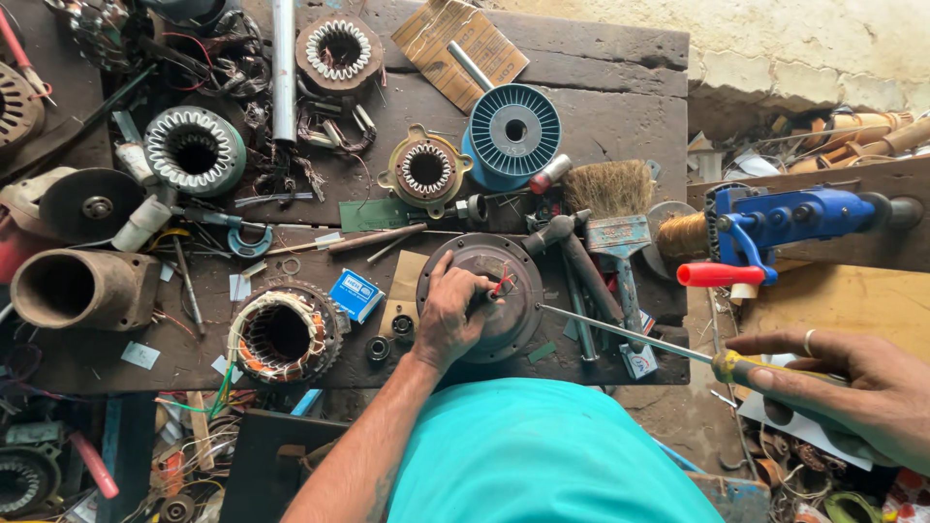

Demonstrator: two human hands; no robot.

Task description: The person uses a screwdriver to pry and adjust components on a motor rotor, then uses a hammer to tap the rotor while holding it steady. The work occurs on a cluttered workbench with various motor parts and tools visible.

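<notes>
The left hand presses down on the round motor cover at the bench's six o'clock edge, fingers spread to steady it. At four o'clock, the right hand pinches the screwdriver handle, its tip angled toward the cover.

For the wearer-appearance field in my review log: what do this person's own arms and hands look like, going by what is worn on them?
Both forearms are bare, with no sleeves, gloves or watch showing. The left hand wears nothing that can be seen. The right hand has a plain light metal ring on one finger. A turquoise garment covers the body below the arms.
</notes>
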